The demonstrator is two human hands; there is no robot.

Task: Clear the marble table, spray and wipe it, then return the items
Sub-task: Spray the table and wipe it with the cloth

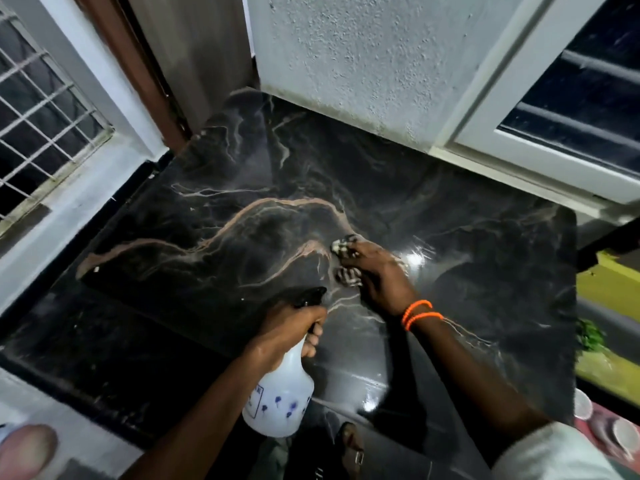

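Observation:
A black marble table (242,188) with pale and copper veins fills the view. My left hand (287,332) grips the neck of a white spray bottle (280,393) with a black trigger head, held above the near part of the table, nozzle pointing away. My right hand (377,275) presses a dark patterned cloth (344,245) flat on the marble near the middle; the cloth shows between and past the fingers. Orange bead bracelets circle the right wrist. Bright light glares off the surface beside the right hand.
A rough white wall (346,57) and a white-framed window (554,109) border the table's far side. A barred window (38,109) stands at the left. A yellow ledge (602,285) and pale round items (620,431) lie at the right.

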